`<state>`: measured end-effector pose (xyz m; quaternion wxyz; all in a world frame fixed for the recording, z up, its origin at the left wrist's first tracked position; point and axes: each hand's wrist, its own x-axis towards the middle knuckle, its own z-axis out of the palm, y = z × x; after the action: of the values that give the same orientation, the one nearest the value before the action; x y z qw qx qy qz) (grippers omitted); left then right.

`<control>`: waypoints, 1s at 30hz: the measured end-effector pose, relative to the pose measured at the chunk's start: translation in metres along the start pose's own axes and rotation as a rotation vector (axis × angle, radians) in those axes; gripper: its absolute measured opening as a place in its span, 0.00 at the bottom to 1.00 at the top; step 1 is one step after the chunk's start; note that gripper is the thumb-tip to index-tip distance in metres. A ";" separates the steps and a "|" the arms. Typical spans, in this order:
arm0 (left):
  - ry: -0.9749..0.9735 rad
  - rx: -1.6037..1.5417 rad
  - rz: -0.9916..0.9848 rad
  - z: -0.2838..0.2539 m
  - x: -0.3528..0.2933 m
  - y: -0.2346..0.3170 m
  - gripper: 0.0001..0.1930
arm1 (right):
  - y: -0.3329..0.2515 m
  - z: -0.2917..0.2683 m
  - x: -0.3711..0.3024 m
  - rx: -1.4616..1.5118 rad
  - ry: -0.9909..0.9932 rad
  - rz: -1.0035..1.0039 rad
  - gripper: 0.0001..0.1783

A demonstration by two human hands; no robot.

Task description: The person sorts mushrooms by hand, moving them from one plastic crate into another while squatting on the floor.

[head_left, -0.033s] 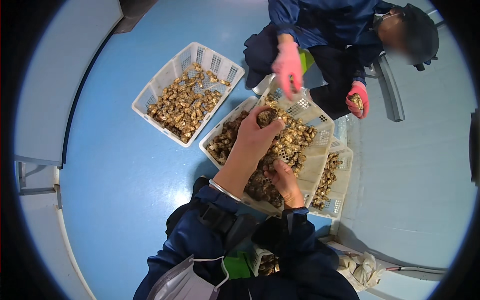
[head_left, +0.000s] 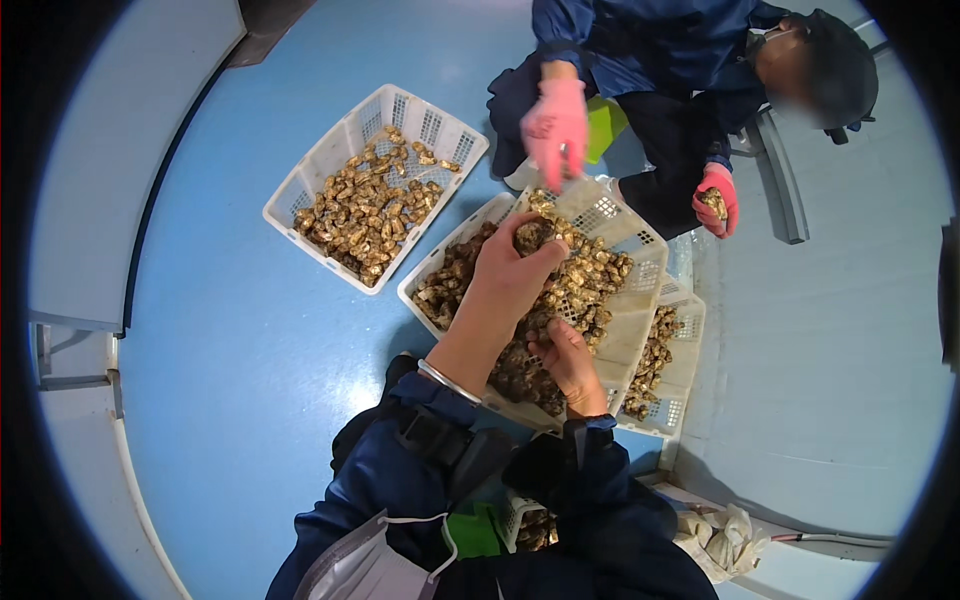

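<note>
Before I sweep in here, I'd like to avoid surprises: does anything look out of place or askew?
Slightly. The middle crate looks askew: in this view its edge overlaps the crate on its right rather than lining up beside it. A crumpled pale bag lies near the wall, perhaps left behind.

Glossy blue floor (head_left: 230, 300), pale wall (head_left: 830, 350), crumpled bag (head_left: 728, 545) — whitish
</note>
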<state>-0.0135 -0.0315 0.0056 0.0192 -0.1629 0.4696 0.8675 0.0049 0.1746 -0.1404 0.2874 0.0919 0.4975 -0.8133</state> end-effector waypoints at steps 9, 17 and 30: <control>0.032 0.042 -0.005 -0.003 -0.002 -0.002 0.27 | -0.007 0.001 0.003 0.121 0.221 -0.037 0.10; 0.026 0.050 -0.010 -0.001 0.004 -0.001 0.26 | -0.012 -0.013 -0.005 0.085 0.092 -0.045 0.08; 0.026 0.037 -0.026 -0.005 0.000 0.001 0.27 | -0.009 -0.007 -0.005 0.033 0.019 -0.118 0.09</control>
<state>-0.0126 -0.0366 0.0041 0.0274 -0.1797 0.4836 0.8562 0.0030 0.1859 -0.1345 0.2326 0.0747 0.4912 -0.8361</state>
